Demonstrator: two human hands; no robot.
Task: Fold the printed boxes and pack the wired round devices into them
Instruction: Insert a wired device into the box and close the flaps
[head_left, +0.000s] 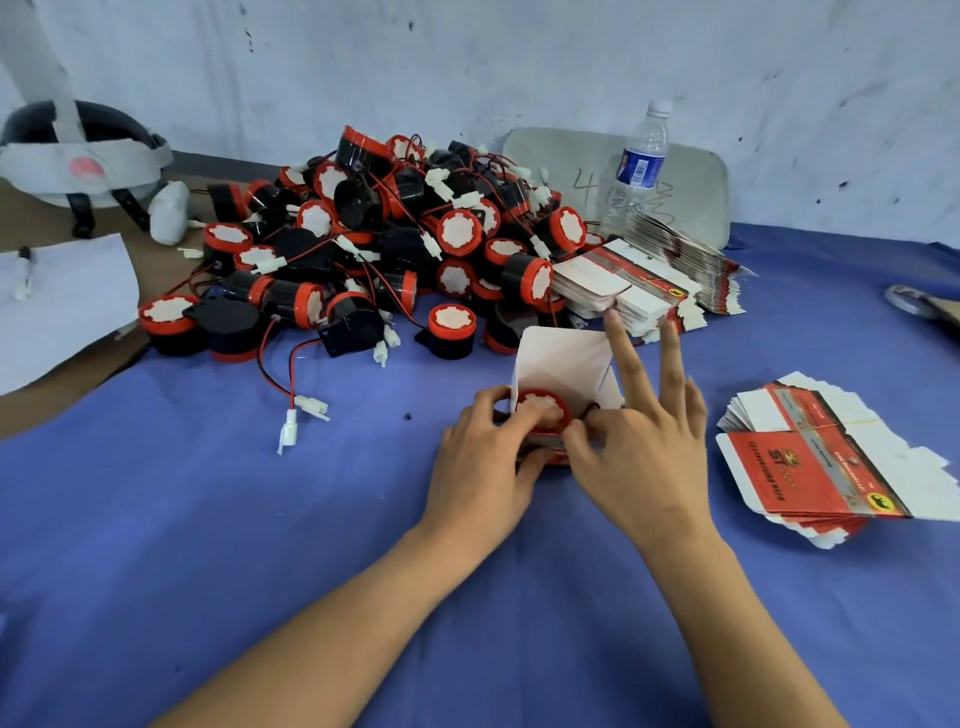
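The left hand (488, 457) curls round the box (566, 358) on the blue cloth (260, 519), pressing the round device (540, 410) into its mouth, so the right hand (644, 452) (2 fingers straight, thumb and forefinger pinching the rim) should tuck the wire (594, 407) in before closing.

Water bottle (636, 171): upright, just before grey board (698, 182).
Board: leaning against wall.
White paper (72, 312): left, pen (23, 274) lying on it.

A: The open box (566, 358)?
B: Upright, white flap raised, 1 red-faced round device (540, 410) seated inside.
A: The others?
B: Wired pile of devices (395, 234) behind; far stack of flat boxes (644, 283) against it, right stack (831, 457) apart.
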